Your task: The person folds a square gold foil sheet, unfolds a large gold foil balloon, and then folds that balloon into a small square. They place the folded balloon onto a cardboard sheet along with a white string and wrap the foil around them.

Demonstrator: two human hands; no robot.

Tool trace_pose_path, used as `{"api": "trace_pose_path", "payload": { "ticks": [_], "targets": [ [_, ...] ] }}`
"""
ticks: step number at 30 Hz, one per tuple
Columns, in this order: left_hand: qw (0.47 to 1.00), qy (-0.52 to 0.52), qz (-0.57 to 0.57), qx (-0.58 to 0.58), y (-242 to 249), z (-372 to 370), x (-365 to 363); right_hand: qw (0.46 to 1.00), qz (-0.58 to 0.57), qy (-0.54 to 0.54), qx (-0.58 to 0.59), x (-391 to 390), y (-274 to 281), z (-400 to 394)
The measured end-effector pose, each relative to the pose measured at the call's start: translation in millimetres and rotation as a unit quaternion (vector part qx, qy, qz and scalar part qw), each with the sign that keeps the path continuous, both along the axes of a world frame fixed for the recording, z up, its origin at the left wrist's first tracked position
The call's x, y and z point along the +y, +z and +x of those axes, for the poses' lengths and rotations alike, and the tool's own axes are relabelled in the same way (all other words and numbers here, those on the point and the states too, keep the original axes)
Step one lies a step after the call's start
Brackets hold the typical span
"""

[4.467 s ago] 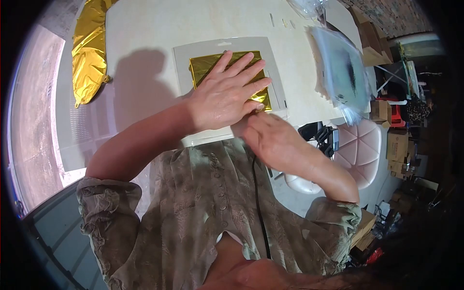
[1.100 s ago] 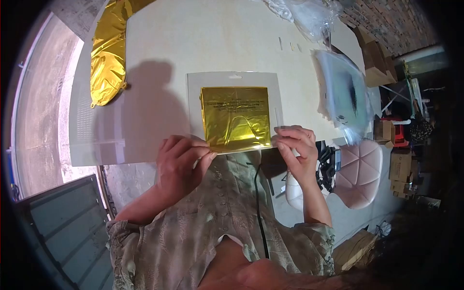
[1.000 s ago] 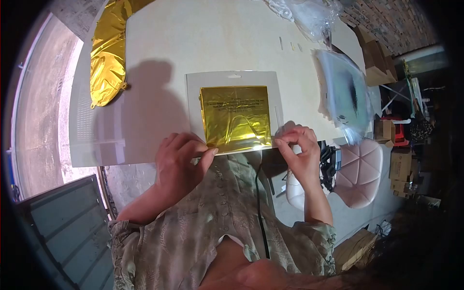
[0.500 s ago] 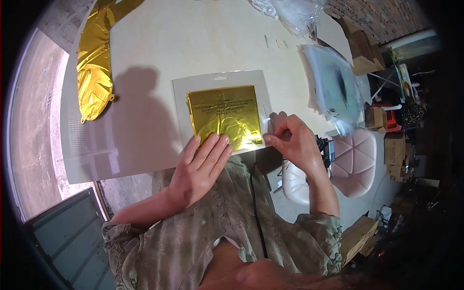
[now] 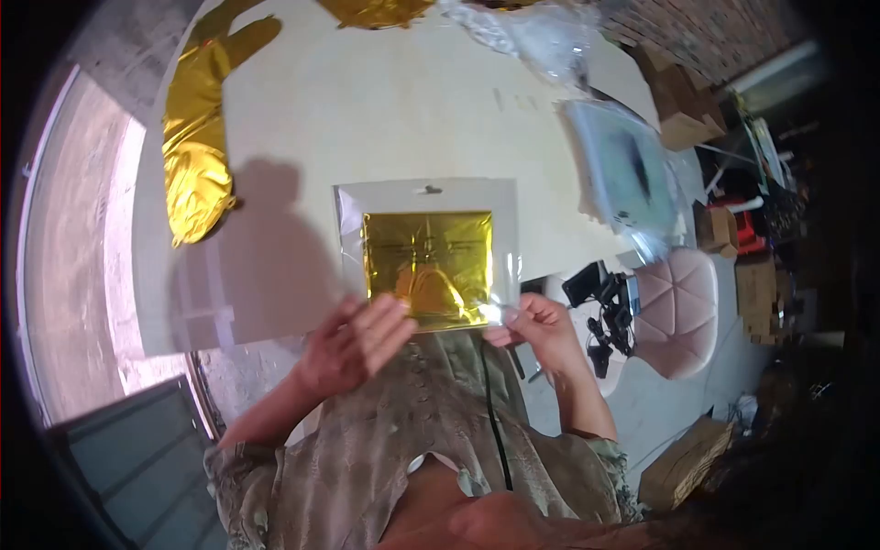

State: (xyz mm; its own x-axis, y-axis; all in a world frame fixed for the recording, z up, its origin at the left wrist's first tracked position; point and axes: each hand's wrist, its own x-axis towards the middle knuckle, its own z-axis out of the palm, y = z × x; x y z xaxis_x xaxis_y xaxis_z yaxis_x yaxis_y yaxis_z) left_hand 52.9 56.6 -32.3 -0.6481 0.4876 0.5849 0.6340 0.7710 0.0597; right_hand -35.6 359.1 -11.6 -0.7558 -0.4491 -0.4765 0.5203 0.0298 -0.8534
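Observation:
A folded gold foil sheet (image 5: pixel 429 261) lies inside a clear plastic bag (image 5: pixel 504 203) with a hang hole at its top, at the near edge of the table. My right hand (image 5: pixel 541 330) pinches the bag's lower right corner between thumb and fingers. Over the bag's lower left corner is my left hand (image 5: pixel 357 344), its fingers stretched out and slightly blurred; whether they touch the bag is unclear.
A long gold foil balloon (image 5: pixel 197 174) lies on the table (image 5: pixel 367 110) at the left. Another gold foil piece (image 5: pixel 376 11) and crumpled clear plastic (image 5: pixel 536 41) are at the far edge. Clear bags (image 5: pixel 623 165) lie at right, near a pink chair (image 5: pixel 676 312) and cardboard boxes (image 5: pixel 756 293).
The bag has come nearer to my body and lower in view. My right hand now grips its corner, and my left hand has slid off the foil's front. The view has shifted.

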Motion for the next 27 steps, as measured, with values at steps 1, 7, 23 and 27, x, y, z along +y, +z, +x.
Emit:
{"api": "trace_pose_path", "payload": {
  "ticks": [1, 7, 23, 27],
  "targets": [
    [0.998, 0.033, 0.029, -0.033, 1.8, 1.8, -8.4, 0.992, -0.024, -0.069, 0.101, 13.7, 1.4, -0.4],
    [0.956, 0.270, 0.101, -0.048, -3.8, 19.8, -59.3, 0.698, -0.046, -0.608, 0.375, 220.4, -39.3, -55.9],
    [0.948, 0.307, 0.078, -0.018, -23.8, 12.9, -62.9, 0.771, 0.187, -0.561, 0.237, 246.2, -440.2, -289.1],
    [0.954, 0.284, 0.095, 0.004, -19.0, 5.3, -48.7, 0.730, 0.349, -0.511, 0.291, 234.4, -547.7, -350.3]
  ]
}}
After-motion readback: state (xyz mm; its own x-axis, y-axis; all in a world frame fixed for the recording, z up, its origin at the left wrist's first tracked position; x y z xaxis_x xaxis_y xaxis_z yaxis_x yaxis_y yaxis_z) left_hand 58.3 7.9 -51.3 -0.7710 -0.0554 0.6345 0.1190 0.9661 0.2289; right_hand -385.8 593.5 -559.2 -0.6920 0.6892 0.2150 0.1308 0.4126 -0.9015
